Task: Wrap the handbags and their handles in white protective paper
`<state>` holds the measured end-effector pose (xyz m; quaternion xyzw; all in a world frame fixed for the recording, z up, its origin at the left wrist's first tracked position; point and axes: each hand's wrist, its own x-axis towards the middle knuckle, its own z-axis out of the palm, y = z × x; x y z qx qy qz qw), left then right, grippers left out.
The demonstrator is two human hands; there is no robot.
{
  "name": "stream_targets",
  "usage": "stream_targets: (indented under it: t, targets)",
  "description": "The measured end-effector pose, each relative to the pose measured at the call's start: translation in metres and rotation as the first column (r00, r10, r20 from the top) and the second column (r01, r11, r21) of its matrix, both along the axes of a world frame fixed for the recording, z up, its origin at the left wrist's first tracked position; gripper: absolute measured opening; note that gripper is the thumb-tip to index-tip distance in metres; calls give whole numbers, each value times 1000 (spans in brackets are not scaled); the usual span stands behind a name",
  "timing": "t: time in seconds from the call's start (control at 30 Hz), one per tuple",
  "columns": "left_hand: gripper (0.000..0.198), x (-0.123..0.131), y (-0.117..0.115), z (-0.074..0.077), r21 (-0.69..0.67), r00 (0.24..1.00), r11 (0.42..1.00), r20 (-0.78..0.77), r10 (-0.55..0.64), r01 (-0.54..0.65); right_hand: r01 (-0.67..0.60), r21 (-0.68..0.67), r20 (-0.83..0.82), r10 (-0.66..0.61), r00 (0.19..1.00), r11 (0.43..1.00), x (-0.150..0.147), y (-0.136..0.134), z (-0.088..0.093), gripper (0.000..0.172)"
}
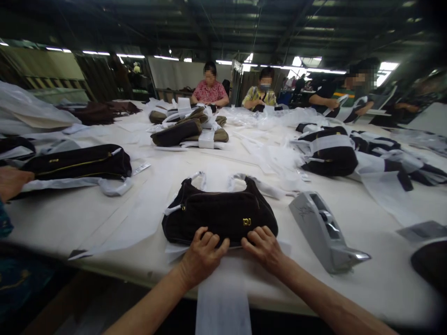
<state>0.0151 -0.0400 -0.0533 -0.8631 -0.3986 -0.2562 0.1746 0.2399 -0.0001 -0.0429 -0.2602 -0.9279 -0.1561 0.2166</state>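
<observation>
Brown handbag (220, 216): handles paper-wrapped, body bare. Left hand (204, 253), right hand (263, 246) open, flat on its near edge; paper sheet (223, 293) beneath it.

White table (87, 218), brown handbag (220, 216) at near edge (on white sheets (225, 274)), grey tape dispenser (324, 230) just beside

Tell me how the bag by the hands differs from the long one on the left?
The brown bag is short and humped; the black bag long and flat. The brown bag shows a small gold badge; the black bag a long gold zip. Both lie on the table.
</observation>
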Motion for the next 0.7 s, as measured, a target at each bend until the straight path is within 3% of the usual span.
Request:
stream_targets:
  t: [0.17,0.23,0.33,0.43,0.53,0.63,0.7]
  targets:
    - [28,-6,3,3,32,998,999,-53,-25,27,64,-85,-13,-65,998,994,5,-14,14,17]
    - [28,-7,4,3,38,998,999,-56,-31,33,-17,-124,2,17,1000,992,13,-36,15,25]
    - [28,-7,5,3,42,998,999,-57,-28,30,-181,-215,83,202,976,960,25,-78,0,40]
    - [27,-6,4,4,57,997,998,-73,-15,19,-134,-210,121,162,979,968,19,-104,-23,41]
    - [27,-3,0,8,87,996,996,-92,12,-4,-115,-172,74,129,989,978,0,-104,-32,38]
    - [33,-1,-5,11,124,995,992,-96,30,-18,-230,-141,41,237,971,963,-14,-94,-28,32]
    - [37,0,-6,12,154,996,988,-84,32,-19,-285,-27,-2,286,958,958,-16,-89,-30,27]
